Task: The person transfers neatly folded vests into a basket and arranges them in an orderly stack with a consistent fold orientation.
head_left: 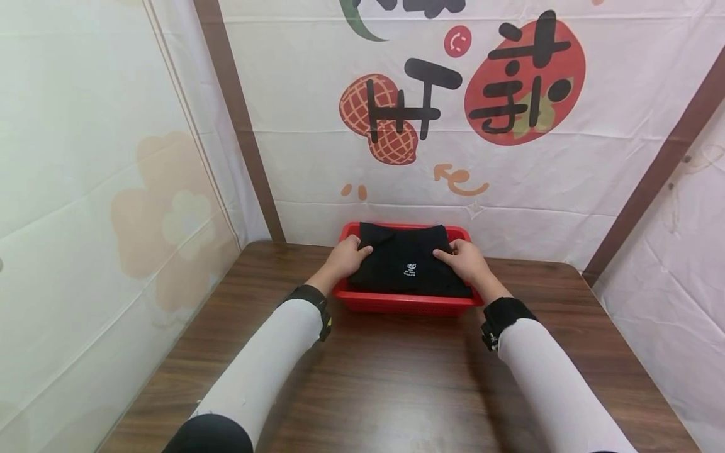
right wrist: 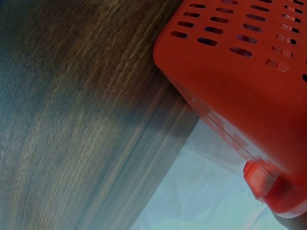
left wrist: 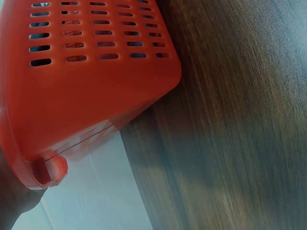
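A folded black shirt [head_left: 404, 261] with a small white print lies in a red plastic basket [head_left: 408, 304] at the back of the table. At the shirt's left side, my left hand [head_left: 342, 258] grips the cloth, thumb on top. My right hand [head_left: 469, 261] holds the right side in the same way. Fingers under the cloth are hidden. In the left wrist view the slotted basket wall [left wrist: 86, 96] fills the upper left, with a sliver of hand at the edge. The right wrist view shows the other end of the basket [right wrist: 240, 81].
The brown wooden table [head_left: 391, 377] extends from the basket toward me. Behind the basket hangs a white printed cloth wall [head_left: 306, 157], close to its far rim. More white cloth [head_left: 85, 220] stands along the left side, and another panel on the right.
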`<state>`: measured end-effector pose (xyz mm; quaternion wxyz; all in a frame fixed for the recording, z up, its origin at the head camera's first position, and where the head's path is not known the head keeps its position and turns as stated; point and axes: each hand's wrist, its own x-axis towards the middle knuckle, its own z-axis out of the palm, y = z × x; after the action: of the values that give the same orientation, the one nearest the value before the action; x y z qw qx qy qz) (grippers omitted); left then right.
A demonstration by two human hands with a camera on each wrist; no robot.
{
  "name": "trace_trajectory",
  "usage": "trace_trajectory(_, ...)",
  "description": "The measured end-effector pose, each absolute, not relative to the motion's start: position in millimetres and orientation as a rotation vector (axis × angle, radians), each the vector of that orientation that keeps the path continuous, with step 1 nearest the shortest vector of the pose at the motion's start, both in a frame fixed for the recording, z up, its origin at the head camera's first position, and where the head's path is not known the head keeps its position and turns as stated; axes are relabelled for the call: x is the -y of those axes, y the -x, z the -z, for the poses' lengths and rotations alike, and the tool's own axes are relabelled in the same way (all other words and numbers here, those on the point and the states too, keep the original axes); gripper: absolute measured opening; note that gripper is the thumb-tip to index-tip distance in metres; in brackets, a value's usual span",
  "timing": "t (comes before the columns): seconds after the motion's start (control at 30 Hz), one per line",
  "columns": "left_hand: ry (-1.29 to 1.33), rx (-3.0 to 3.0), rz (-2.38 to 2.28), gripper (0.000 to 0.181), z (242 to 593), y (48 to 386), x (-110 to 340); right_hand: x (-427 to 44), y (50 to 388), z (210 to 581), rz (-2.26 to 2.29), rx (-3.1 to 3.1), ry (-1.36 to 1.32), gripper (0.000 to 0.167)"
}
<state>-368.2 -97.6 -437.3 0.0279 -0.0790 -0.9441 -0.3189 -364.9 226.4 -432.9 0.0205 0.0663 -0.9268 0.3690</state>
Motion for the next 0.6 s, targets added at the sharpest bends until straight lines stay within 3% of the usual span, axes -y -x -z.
trace_trajectory(0.6, 0.215, 2.943, 0.875, 0.05, 437.4, 365.0, 90.2, -221.9, 362.8, 435.5, -1.074, 2.943, -0.187, 0.043)
